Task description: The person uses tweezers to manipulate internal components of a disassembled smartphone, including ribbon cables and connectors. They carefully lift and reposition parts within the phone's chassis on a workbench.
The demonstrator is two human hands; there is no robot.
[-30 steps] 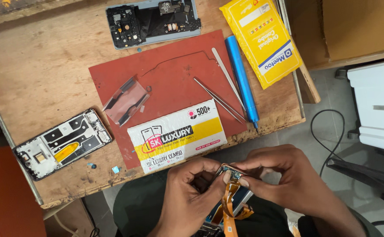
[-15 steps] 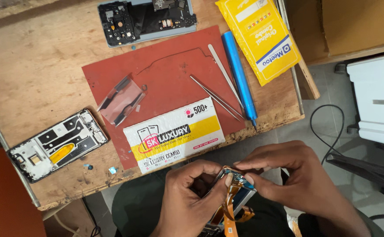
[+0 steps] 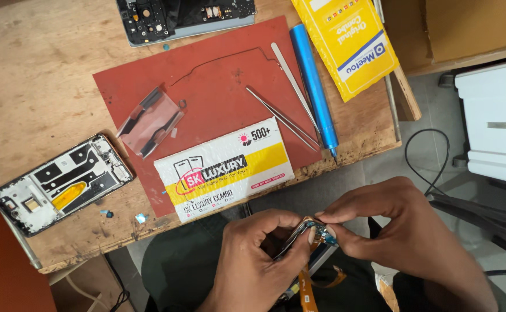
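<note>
Over my lap, below the table's front edge, both hands hold a phone part (image 3: 313,242) with a small blue board at its top and an orange flex cable (image 3: 306,288) hanging down. My left hand (image 3: 258,263) grips the part from the left side, thumb on its edge. My right hand (image 3: 391,228) pinches the top end with its fingertips. The lower half of the part is hidden behind my left hand.
A red mat (image 3: 218,75) lies on the wooden table (image 3: 39,81) with tweezers (image 3: 282,118), a blue screwdriver (image 3: 313,86), a plastic film piece (image 3: 149,121) and a white-yellow packet (image 3: 224,170). An opened phone frame (image 3: 62,182) lies left, another phone body (image 3: 183,17) at the back, a yellow packet (image 3: 345,40) right.
My hands have shifted slightly to the right with the part, and the fingers have turned it a little. The things on the table lie as before.
</note>
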